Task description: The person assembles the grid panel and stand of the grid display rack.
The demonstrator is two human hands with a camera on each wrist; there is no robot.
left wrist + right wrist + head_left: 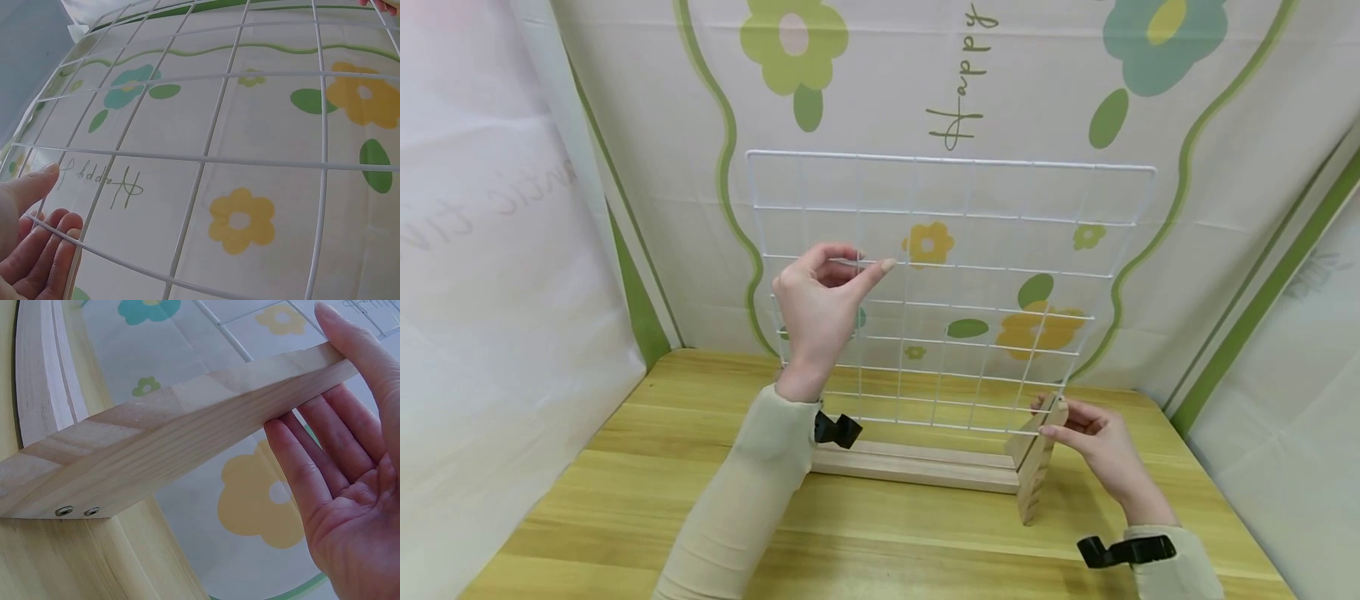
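Observation:
A white wire grid panel (pixel 925 265) stands upright and slightly tilted, its lower right edge at the slot of a wooden side piece (pixel 1037 462). My left hand (pixel 820 304) is at the left half of the grid. In the left wrist view, a wire crosses in front of its fingers (pixel 59 228), while the thumb stands apart from them on the near side. My right hand (pixel 1097 442) grips the upper end of the side piece, thumb on one side and fingers on the other. Behind my left forearm, the left end of the stand is hidden.
A grooved wooden base bar (pixel 917 467) runs along the wood-grain tabletop (pixel 880 550) to the side piece. Two metal screw heads (pixel 78 511) show low on that piece. A flower-printed cloth (pixel 880 83) rises behind, with white cloth walls at both sides.

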